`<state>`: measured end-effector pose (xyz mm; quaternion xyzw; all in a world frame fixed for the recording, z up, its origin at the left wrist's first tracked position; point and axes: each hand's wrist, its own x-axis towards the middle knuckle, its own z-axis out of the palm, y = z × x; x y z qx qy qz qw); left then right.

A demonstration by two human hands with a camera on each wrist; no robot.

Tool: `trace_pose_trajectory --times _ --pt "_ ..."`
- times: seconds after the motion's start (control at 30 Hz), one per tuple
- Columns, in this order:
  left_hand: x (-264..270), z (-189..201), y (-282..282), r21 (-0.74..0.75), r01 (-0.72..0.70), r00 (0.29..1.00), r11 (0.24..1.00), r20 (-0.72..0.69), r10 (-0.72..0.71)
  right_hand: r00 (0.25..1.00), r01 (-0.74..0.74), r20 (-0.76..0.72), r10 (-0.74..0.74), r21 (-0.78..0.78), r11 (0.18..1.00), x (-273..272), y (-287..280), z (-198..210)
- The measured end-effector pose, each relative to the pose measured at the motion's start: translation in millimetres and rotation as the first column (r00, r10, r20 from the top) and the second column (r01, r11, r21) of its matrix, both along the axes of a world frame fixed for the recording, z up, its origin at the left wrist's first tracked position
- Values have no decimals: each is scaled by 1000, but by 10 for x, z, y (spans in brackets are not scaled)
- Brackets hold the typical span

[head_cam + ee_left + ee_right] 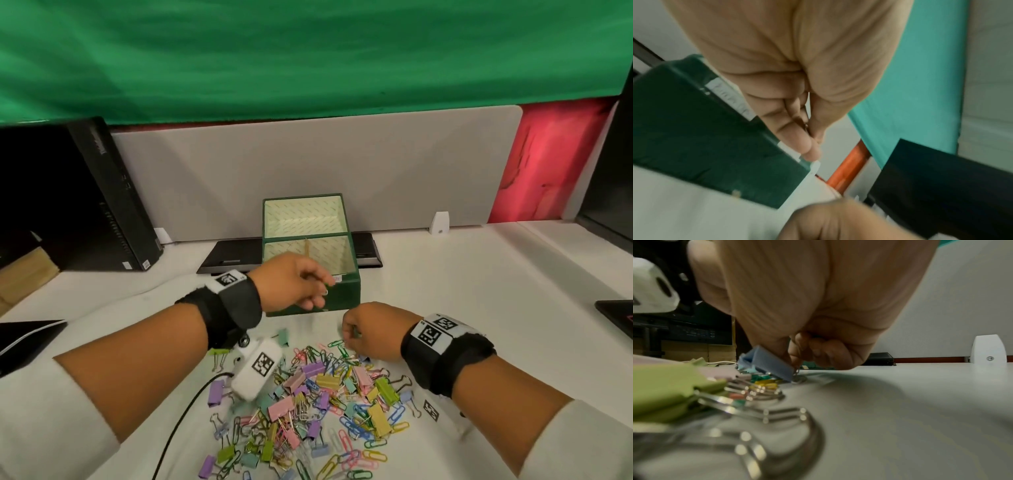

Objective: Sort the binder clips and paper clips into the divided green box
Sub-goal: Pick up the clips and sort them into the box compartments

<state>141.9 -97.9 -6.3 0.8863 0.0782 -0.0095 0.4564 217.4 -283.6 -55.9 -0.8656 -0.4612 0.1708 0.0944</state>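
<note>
now right hand (818,308) fingers (797,347) pinching blue binder clip (768,363) over pile, left hand (294,281) fingers curled at green box (342,291)

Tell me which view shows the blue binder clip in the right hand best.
The right wrist view: the blue binder clip fills the middle, tilted, pinched by its wire handle in the right hand just above the table. In the head view the hand hides it almost entirely. The left wrist view does not show it.
</note>
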Motion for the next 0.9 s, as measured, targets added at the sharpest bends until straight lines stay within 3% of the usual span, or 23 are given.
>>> trace_pose_trajectory --times 0.17,0.3,0.47,0.53,0.63,0.7,0.77,0.9 --pt "349 192 30 -90 -223 963 971 134 233 1000 7 4 -8 56 998 30 -9 -32" --pt "486 157 86 2 -284 952 959 117 282 994 -8 106 -5 123 992 48 -18 -17" --pt "13 255 283 344 -201 960 917 254 115 982 -17 189 -25 217 976 46 -26 30" --pt "-348 218 391 489 -129 978 863 205 30 970 -50 245 -6 220 974 33 -6 101" --pt "-832 -16 625 703 -1 999 711 34 -33 943 -75 332 -23 279 957 90 103 268" --pt "-1078 -194 756 766 60 998 640 -68 -12 921 -41 376 -102 354 934 196 241 396" --pt "-1246 -308 794 782 90 994 617 -110 -5 905 34 384 -182 361 932 314 404 492" --pt "-1389 -442 734 765 99 995 637 -91 -45 918 142 350 -186 147 979 475 702 528"
